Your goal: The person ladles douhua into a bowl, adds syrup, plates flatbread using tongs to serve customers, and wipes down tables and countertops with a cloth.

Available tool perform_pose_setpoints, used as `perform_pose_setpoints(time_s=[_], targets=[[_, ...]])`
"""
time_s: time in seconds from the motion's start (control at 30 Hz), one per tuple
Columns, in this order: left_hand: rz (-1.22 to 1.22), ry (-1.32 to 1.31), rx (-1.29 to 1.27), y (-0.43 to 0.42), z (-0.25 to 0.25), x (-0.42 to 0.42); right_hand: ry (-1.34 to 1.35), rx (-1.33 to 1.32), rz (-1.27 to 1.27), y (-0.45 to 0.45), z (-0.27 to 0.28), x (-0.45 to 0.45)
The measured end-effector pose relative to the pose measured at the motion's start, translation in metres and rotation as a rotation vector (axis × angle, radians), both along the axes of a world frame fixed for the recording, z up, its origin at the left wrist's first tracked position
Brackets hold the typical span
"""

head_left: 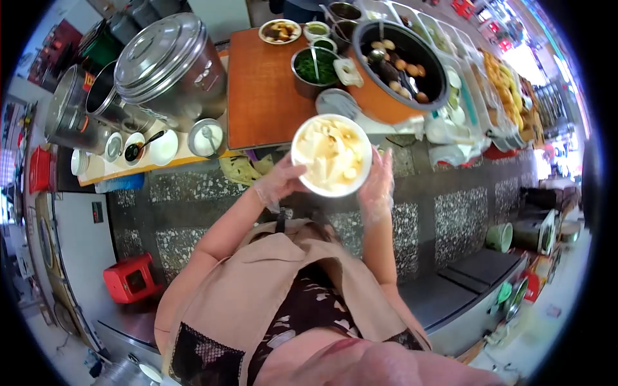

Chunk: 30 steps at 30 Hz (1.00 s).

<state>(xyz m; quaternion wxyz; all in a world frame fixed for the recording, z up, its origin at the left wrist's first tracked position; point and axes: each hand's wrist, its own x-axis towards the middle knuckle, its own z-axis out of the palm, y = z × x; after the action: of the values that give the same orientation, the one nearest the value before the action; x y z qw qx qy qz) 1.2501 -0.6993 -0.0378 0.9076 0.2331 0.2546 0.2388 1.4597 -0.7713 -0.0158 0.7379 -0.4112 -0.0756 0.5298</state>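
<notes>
A white bowl filled with pale, soft slices in light brown liquid is held up in front of my body, close to the counter's edge. My left hand, in a clear plastic glove, grips its left side with the thumb on the rim. On the right side, my gloved right hand is wrapped against the bowl's wall, its lower fingers hidden. Just beyond the bowl are a round metal lid or dish and a metal pot of chopped greens with a spoon in it.
An orange-brown board lies on the counter. At its right stands a large pot of eggs. A lidded steel pot and small bowls are on the left. A red stool stands on the floor.
</notes>
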Motion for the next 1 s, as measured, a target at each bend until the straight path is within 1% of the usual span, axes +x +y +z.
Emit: perform_pose_setpoints(time_s=[0.07,0.13,0.2,0.27,0.33,0.4,0.47,0.53,0.6,0.67,0.73,0.8,0.83,0.87,0.93,0.97,1.0], targets=[[0.097,-0.033,0.021,0.042,-0.006,-0.022,-0.072,-0.041,0.09,0.064,-0.008,-0.013],[0.179,-0.028,0.033,0.076,-0.006,-0.039,-0.049,-0.045,0.222,0.123,-0.006,-0.03],[0.289,-0.088,0.061,0.104,0.0,-0.051,-0.075,-0.049,0.292,0.172,-0.01,-0.044],[0.346,-0.048,0.062,0.133,-0.01,-0.064,0.015,0.038,0.469,0.218,-0.012,-0.056],[0.407,0.026,0.057,0.167,-0.024,-0.071,0.008,0.059,0.521,0.262,-0.016,-0.064],[0.474,0.083,0.08,0.192,-0.016,-0.076,0.016,-0.019,0.534,0.299,-0.017,-0.073],[0.487,0.07,0.094,0.216,-0.017,-0.081,0.03,-0.014,0.572,0.331,-0.011,-0.079],[0.508,0.06,0.083,0.237,-0.019,-0.083,0.068,-0.068,0.596,0.361,-0.006,-0.086],[0.568,0.039,0.07,0.258,-0.019,-0.082,0.074,-0.097,0.605,0.389,-0.007,-0.093],[0.59,0.048,0.041,0.276,-0.024,-0.082,0.011,-0.166,0.626,0.407,-0.004,-0.096],[0.582,0.053,0.011,0.294,-0.038,-0.087,0.029,-0.186,0.601,0.433,-0.02,-0.098],[0.558,0.067,-0.009,0.308,-0.051,-0.092,-0.074,-0.25,0.609,0.447,-0.024,-0.102],[0.543,0.115,-0.034,0.314,-0.058,-0.094,-0.139,-0.186,0.641,0.452,-0.04,-0.099],[0.528,0.162,-0.057,0.32,-0.064,-0.097,-0.138,-0.204,0.64,0.457,-0.045,-0.102],[0.502,0.134,-0.077,0.332,-0.085,-0.102,-0.105,-0.365,0.551,0.472,-0.054,-0.11],[0.487,0.127,-0.093,0.336,-0.097,-0.106,-0.073,-0.353,0.56,0.483,-0.09,-0.107],[0.471,0.12,-0.108,0.339,-0.104,-0.108,-0.073,-0.362,0.559,0.486,-0.095,-0.109]])
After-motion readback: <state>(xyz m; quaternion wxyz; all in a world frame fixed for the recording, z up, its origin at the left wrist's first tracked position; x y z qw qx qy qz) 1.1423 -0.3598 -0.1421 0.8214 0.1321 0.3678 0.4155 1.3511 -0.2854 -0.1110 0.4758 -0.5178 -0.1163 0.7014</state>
